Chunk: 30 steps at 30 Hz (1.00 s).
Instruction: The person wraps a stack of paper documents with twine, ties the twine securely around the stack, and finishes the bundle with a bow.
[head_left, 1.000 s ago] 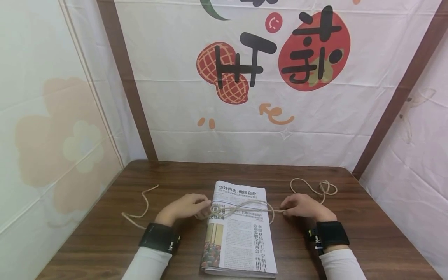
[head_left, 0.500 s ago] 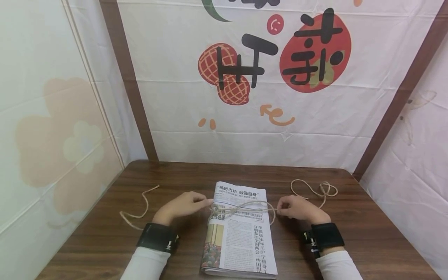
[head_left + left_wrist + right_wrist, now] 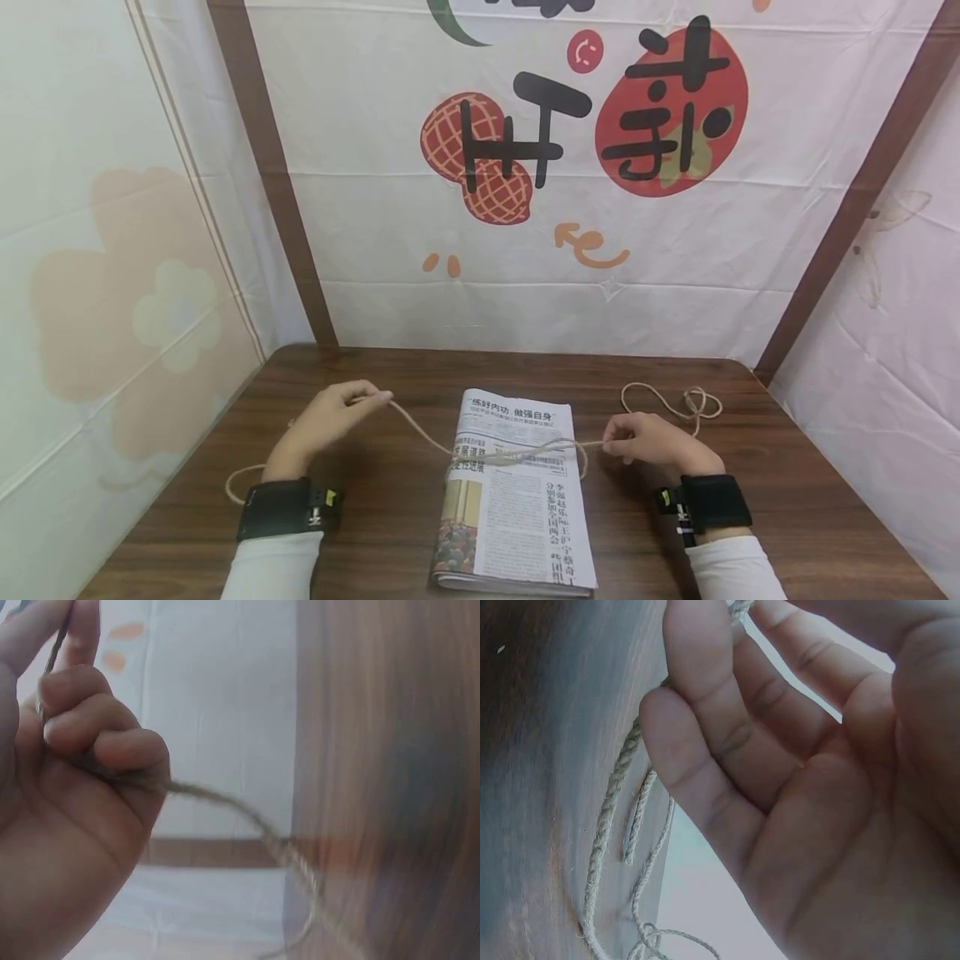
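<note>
A folded newspaper [image 3: 517,525] lies on the wooden table between the two hands. Twine [image 3: 420,433] runs across its upper part, its strands crossing there. My left hand [image 3: 326,425] is raised to the left of the newspaper and pulls one strand in a slanting line. In the left wrist view, curled fingers [image 3: 97,724] wrap the twine, and its tail hangs out below the little finger. Close to the newspaper's right edge, my right hand [image 3: 652,442] pinches the other strand between thumb and fingertips. The right wrist view shows twine [image 3: 604,825] passing behind the fingers.
The twine's loose right end [image 3: 701,404] lies in loops on the table [image 3: 810,533] behind the right hand. A bend of the left tail [image 3: 236,483] lies beside the left wrist. A printed cloth [image 3: 540,308] hangs behind the table, with more cloth at both sides.
My left hand has moved left and up from the newspaper's edge, taking hold of the twine and drawing it out. The loop over the newspaper has flattened. My right hand has shifted slightly.
</note>
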Each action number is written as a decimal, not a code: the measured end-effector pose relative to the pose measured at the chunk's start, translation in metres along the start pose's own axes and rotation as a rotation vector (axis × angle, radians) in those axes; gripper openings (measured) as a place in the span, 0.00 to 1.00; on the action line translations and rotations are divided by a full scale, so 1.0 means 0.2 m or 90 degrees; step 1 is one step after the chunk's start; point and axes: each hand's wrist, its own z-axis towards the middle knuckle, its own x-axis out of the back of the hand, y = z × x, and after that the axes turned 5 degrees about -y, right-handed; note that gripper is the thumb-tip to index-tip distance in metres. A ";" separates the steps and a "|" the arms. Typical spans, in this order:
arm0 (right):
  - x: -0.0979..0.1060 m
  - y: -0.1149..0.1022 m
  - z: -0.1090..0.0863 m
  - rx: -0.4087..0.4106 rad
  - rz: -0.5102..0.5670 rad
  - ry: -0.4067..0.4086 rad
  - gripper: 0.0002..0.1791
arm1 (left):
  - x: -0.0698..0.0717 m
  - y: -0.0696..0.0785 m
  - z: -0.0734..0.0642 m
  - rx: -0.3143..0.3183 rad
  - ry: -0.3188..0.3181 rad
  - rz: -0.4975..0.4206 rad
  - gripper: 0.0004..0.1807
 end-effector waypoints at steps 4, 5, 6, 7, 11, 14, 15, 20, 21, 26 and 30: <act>0.00 0.01 0.00 0.002 -0.002 0.001 0.03 | 0.08 -0.04 -0.06 0.025 0.049 -0.013 0.22; 0.00 0.01 0.00 -0.001 0.003 0.000 0.03 | 0.10 -0.05 -0.07 0.032 0.058 -0.006 0.23; 0.00 0.02 0.00 -0.004 0.009 -0.001 0.03 | 0.11 -0.06 -0.08 0.036 0.067 0.005 0.23; 0.00 0.02 0.00 -0.006 0.015 -0.002 0.03 | 0.12 -0.07 -0.09 0.045 0.069 -0.001 0.24; 0.00 0.02 0.01 -0.010 0.022 0.000 0.04 | 0.14 -0.10 -0.09 0.068 0.071 0.008 0.27; -0.01 0.01 0.01 -0.007 0.004 -0.005 0.03 | 0.12 -0.12 -0.08 0.075 0.037 0.021 0.26; -0.01 0.01 0.01 -0.006 -0.001 -0.011 0.03 | 0.11 -0.13 -0.08 0.075 0.018 0.031 0.26; -0.04 -0.01 0.02 0.000 0.009 -0.054 0.04 | 0.06 -0.10 -0.07 0.055 -0.067 0.116 0.23; -0.04 -0.01 0.02 -0.003 0.020 -0.061 0.06 | 0.04 -0.09 -0.06 0.046 -0.076 0.131 0.22; -0.05 -0.02 0.04 0.020 0.017 -0.071 0.09 | -0.04 -0.02 -0.02 -0.024 -0.085 0.157 0.16; -0.07 -0.03 0.06 0.022 0.011 -0.060 0.10 | -0.15 0.06 0.04 -0.064 -0.137 0.113 0.16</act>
